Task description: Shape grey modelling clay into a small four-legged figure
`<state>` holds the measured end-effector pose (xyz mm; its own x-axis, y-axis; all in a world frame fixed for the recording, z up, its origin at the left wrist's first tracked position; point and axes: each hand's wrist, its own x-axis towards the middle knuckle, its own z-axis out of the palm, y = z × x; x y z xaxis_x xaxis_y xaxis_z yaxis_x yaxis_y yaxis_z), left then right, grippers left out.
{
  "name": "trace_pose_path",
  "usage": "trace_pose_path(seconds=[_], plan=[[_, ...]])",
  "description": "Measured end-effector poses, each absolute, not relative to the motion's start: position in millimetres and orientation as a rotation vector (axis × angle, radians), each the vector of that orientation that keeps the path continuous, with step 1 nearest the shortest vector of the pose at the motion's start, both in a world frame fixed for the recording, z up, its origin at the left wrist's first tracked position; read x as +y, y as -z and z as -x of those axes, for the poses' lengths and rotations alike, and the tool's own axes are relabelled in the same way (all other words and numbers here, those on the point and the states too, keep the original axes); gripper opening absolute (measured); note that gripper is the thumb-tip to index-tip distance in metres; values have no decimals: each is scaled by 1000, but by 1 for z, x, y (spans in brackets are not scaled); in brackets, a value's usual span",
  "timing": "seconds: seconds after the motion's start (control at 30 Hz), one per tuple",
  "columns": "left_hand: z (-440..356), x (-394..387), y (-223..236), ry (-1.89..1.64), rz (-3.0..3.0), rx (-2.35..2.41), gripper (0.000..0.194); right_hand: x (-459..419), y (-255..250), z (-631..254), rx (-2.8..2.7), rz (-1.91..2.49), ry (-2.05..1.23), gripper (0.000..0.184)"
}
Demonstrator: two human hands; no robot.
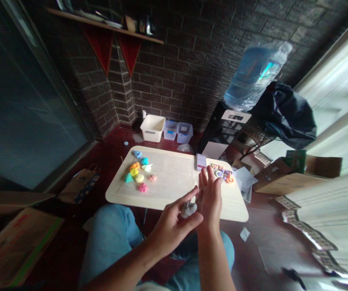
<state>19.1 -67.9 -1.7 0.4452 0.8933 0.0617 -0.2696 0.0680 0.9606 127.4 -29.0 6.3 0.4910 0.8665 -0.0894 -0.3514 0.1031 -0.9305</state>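
The marks on the purple-and-white card [201, 162] at the far edge of the table [167, 173] and on the water dispenser [219, 131] are too small to read. Coloured lumps [134, 171] lie toward the left edge, small pieces [228, 176] near the far right corner. Over the near edge, hiding part of it, the left hand [172, 222] has its grip clamped on a grey lump [188, 209], the right hand [210, 198] open beside it

**No Legible Text Being Shown**

No wording is being made legible. Red print is being blurred on the cardboard box [19, 246] at eight o'clock; markings on the wrapped water bottle [248, 74] at two o'clock are being left unreadable.
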Motion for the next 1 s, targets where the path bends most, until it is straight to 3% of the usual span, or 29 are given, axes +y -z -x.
trace_pose_path(seconds=[0.17, 0.33, 0.53, 0.73, 1.0], plan=[[-21, -64, 4, -1005, -1140, 543, 75, -45, 2, -108, -782, 1042, -978, 61], [-20, -42, -4, -1105, -819, 591, 60, -83, 7, -70, -820, 998, -1172, 60], [-26, -61, -5, -1043, -737, 496, 53, -75, -6, -81, -702, 1031, -1014, 64], [-21, -58, -9, -1102, -639, 503, 56, -82, 2, -72, -801, 997, -1137, 69], [-19, -60, -8, -1033, -686, 402, 57, -75, -3, -75, -839, 1032, -991, 60]])
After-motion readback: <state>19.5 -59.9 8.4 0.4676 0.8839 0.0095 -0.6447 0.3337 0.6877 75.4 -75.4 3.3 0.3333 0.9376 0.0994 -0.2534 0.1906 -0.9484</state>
